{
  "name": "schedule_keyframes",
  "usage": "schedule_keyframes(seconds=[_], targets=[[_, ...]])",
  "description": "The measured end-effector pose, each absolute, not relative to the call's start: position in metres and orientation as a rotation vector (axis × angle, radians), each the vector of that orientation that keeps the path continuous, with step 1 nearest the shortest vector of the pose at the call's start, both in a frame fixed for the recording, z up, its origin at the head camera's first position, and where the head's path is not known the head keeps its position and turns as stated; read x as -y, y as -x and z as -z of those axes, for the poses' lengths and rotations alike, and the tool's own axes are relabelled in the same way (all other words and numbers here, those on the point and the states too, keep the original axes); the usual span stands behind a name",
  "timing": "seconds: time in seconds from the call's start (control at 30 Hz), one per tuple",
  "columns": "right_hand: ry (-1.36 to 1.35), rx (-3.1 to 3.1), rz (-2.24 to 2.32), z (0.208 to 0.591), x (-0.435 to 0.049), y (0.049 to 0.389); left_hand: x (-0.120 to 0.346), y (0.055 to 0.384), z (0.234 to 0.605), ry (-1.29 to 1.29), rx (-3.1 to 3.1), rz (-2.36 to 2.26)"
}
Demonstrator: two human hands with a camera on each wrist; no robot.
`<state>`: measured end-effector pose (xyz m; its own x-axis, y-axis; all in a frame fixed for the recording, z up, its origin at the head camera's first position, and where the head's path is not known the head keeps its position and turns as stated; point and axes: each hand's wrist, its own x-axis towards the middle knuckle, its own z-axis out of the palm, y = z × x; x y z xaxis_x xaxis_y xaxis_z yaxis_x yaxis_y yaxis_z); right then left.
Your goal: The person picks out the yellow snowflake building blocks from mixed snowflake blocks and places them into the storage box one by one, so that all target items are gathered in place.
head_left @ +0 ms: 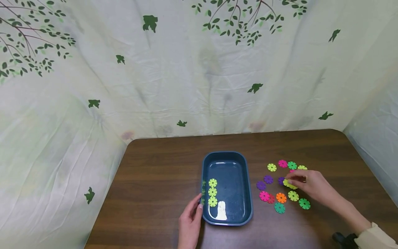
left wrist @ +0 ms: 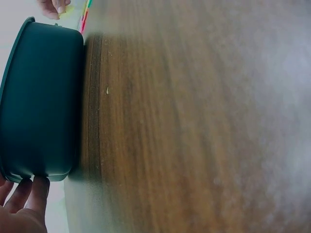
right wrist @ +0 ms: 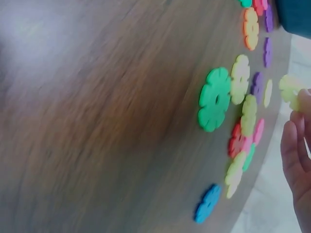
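A dark blue tray [head_left: 235, 186] stands on the table, with three yellow-green flower-shaped discs [head_left: 212, 192] in a column along its left side. My left hand [head_left: 190, 221] holds the tray at its left rim, fingertips [left wrist: 38, 189] against the outer wall in the left wrist view. To the right of the tray, my right hand [head_left: 314, 185] pinches a yellow flower-shaped disc [right wrist: 289, 91] between thumb and fingers, raised above the others. Below that hand lie loose discs, among them an orange one [head_left: 281, 197], a green one [head_left: 304, 203] and a purple one [head_left: 268, 179].
The brown wooden table [head_left: 164, 173] has its far edge against a pale curtain [head_left: 186, 86] printed with leaves. Several more discs lie right of the tray, including a pink one [head_left: 282, 163] and, in the right wrist view, a blue one [right wrist: 208, 203].
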<state>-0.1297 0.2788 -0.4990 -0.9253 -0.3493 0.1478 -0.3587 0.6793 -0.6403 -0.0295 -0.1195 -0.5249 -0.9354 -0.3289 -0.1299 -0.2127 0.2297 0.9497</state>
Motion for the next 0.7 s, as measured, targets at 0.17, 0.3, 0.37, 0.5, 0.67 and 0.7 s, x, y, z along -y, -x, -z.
schedule_keyframes(seconds=[0.17, 0.3, 0.37, 0.5, 0.67, 0.7], targets=[[-0.591, 2.86, -1.093, 0.497, -0.269, 0.131, 0.12, 0.029, 0.524, -0.529, 2.389, 1.81], [-0.552, 2.863, -1.141, 0.497, -0.261, 0.134, 0.121, 0.029, 0.526, -0.498, 2.369, 1.823], [-0.527, 2.863, -1.173, 0.497, -0.255, 0.135, 0.122, 0.029, 0.526, -0.477, 2.355, 1.828], [-0.477, 2.863, -1.202, 0.5, -0.244, 0.137, 0.122, 0.029, 0.527, -0.463, 2.351, 1.824], [-0.453, 2.873, -1.221, 0.503, -0.232, 0.139, 0.121, 0.029, 0.526, -0.487, 2.356, 1.835], [-0.449, 2.874, -1.222, 0.503, -0.23, 0.139, 0.121, 0.029, 0.526, -0.484, 2.355, 1.834]])
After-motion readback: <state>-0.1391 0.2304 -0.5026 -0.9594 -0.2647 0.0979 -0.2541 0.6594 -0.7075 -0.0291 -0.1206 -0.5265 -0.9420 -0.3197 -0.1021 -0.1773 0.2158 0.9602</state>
